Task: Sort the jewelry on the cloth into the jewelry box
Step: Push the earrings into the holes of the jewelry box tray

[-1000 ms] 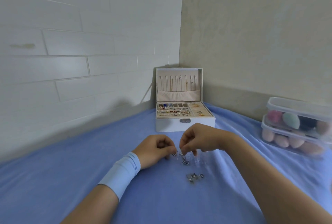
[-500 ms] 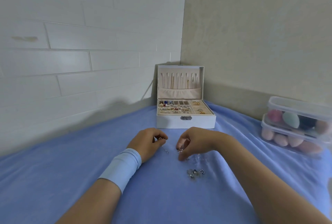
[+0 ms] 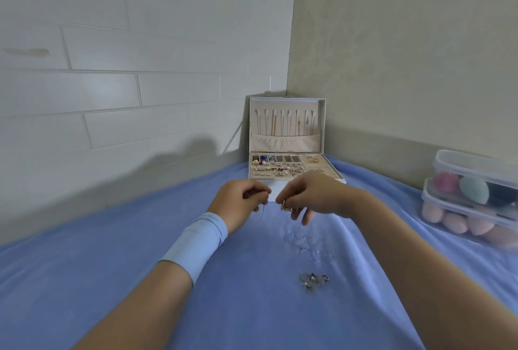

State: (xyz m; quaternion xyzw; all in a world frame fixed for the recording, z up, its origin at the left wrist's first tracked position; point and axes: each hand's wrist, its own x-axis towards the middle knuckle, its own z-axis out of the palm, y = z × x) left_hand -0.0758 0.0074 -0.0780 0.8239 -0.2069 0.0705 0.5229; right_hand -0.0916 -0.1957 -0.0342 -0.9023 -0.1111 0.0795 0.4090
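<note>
A white jewelry box (image 3: pixel 322 131) stands open in the wall corner, chains hanging in its lid and small pieces filling its tray. Just in front of it, above the blue cloth (image 3: pixel 117 265), my left hand (image 3: pixel 238 205) pinches a thin chain (image 3: pixel 263 211) that dangles down. My right hand (image 3: pixel 311 195) pinches the small pendant end (image 3: pixel 284 206) of it, close beside the left. A small heap of silver jewelry (image 3: pixel 312 279) lies on the cloth nearer to me, with a few tiny pieces (image 3: pixel 304 247) above it.
Two stacked clear plastic boxes (image 3: pixel 473 198) with pastel makeup sponges sit at the right on the cloth. A tiled wall runs along the left and a beige wall behind the jewelry box.
Both hands have risen from the cloth and moved toward the jewelry box, carrying the chain between them. The heart pendant that lay under them is gone from the cloth.
</note>
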